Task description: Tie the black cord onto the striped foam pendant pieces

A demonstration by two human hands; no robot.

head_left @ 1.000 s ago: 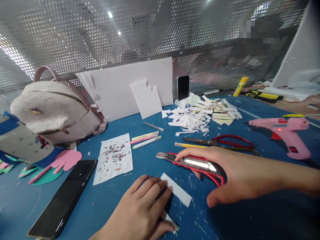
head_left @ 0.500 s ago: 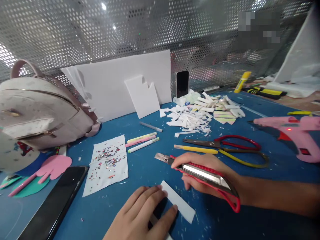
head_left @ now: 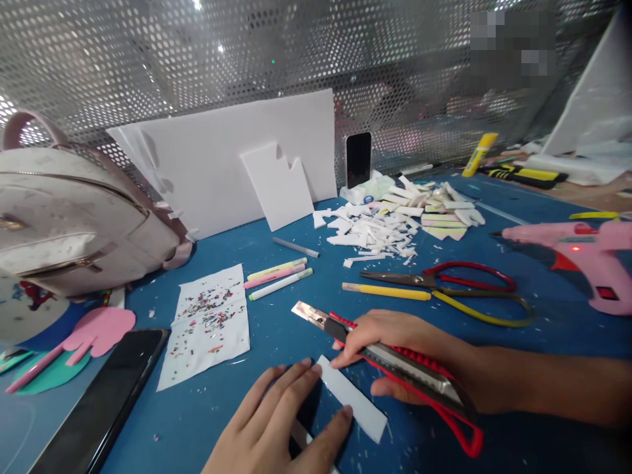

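Note:
My right hand (head_left: 395, 355) is wrapped round a red and silver utility knife (head_left: 415, 375), its bare blade pointing up and left above the table. The right index fingertip is close to the upper end of a white foam strip (head_left: 358, 401); whether they touch I cannot tell. My left hand (head_left: 281, 428) rests palm down on the table, fingers and thumb spread, their tips at the strip's left edge. A second narrow white piece (head_left: 300, 434) shows partly beneath the left hand; the rest of it is hidden.
Beyond my hands lie a yellow pen (head_left: 388, 291), scissors (head_left: 434, 283), several markers (head_left: 279, 283) and a heap of white scraps (head_left: 370, 230). A pink glue gun (head_left: 587, 257) is at right. To the left are a speckled paper (head_left: 207, 329), a phone (head_left: 103, 401) and a backpack (head_left: 74, 217).
The knife has tilted more steeply, with its blade up and left and its red end lower. My right index finger has come down toward the strip. The left hand stays put.

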